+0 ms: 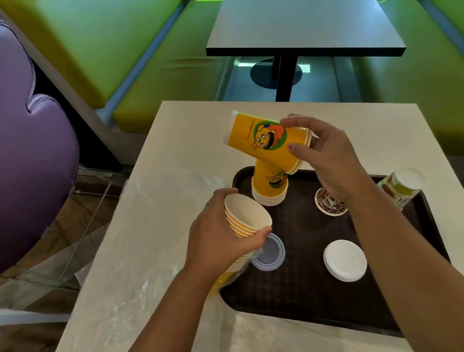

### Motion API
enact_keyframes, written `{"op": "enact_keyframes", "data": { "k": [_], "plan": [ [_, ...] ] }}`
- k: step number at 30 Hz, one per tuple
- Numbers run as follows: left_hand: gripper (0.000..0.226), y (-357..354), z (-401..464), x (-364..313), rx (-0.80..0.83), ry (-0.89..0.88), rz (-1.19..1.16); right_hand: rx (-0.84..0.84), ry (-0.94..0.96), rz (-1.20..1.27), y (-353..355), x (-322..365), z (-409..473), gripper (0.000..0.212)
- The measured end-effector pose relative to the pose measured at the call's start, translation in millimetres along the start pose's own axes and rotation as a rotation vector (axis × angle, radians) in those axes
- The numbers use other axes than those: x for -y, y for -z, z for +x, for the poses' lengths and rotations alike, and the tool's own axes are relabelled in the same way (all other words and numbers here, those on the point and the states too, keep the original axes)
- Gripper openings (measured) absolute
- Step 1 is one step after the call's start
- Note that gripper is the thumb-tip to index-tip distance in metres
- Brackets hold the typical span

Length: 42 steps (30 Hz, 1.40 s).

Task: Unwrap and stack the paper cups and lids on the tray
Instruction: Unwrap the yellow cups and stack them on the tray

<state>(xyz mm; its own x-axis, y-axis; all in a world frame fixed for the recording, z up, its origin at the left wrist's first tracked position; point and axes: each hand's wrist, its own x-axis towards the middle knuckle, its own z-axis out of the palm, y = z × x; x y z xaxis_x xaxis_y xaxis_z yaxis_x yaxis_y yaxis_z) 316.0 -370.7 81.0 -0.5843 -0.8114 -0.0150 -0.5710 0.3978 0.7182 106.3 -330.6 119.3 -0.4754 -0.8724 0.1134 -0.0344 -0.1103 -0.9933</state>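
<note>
2 hands work above a dark brown tray (306, 295) that lies on a white table (193, 128), the tray's right side close to the table's right edge. The right hand (327, 150) grips a short stack of yellow cups (267, 142) at its rim end, thumb and fingers curled round it; the stack is tilted, base up and to the left, held in the air over the tray's far left corner. Directly beneath it an upside-down stack of yellow cups (271, 186) stands on the tray, rims down. The left hand (219, 233) is wrapped round another stack of yellow cups (245, 216), mouth open toward the camera, at the tray's left edge; further cup rims (240, 263) show below the palm (whether they belong to the same stack cannot be told).

On the tray: a translucent bluish lid (269, 252) just beside the left hand, a white lid (344, 260) nearer the right edge, and a leopard-print cup (330, 202) partly hidden by the right wrist. The tray's middle and near part are bare brown surface. A cup stack with a fruit print (400, 186) leans over the tray's far right rim. Crumpled clear plastic wrap (140, 290) covers the table to the left of and in front of the tray. Beyond stand a dark-edged table (304, 20) and green benches (140, 43).
</note>
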Motion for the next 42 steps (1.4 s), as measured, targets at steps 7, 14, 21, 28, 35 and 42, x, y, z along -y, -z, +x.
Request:
{"op": "enact_keyframes", "data": {
  "k": [7, 14, 21, 28, 35, 42],
  "plan": [
    [0.088, 2, 0, 2, -0.012, 0.011, -0.031, -0.039, -0.035, 0.750, -6, 5, 13, 0.045],
    [0.089, 4, 1, 3, -0.001, 0.024, -0.018, -0.064, -0.147, 1.156, -17, -10, 19, 0.063],
    [0.088, 3, 1, 3, 0.007, 0.009, -0.022, -0.144, -0.241, 0.495, -17, -3, 13, 0.045],
    [0.082, 1, 4, 13, -0.012, 0.000, -0.068, 0.383, 0.107, -0.280, -1, 66, -36, 0.014],
    [0.076, -2, 10, 12, -0.018, -0.002, -0.058, -0.151, -0.118, -1.077, 90, -15, 66, 0.072],
    [0.081, -3, 17, 13, 0.008, 0.036, -0.098, 0.057, -0.497, -1.258, 113, -93, 96, 0.087]
  ]
}}
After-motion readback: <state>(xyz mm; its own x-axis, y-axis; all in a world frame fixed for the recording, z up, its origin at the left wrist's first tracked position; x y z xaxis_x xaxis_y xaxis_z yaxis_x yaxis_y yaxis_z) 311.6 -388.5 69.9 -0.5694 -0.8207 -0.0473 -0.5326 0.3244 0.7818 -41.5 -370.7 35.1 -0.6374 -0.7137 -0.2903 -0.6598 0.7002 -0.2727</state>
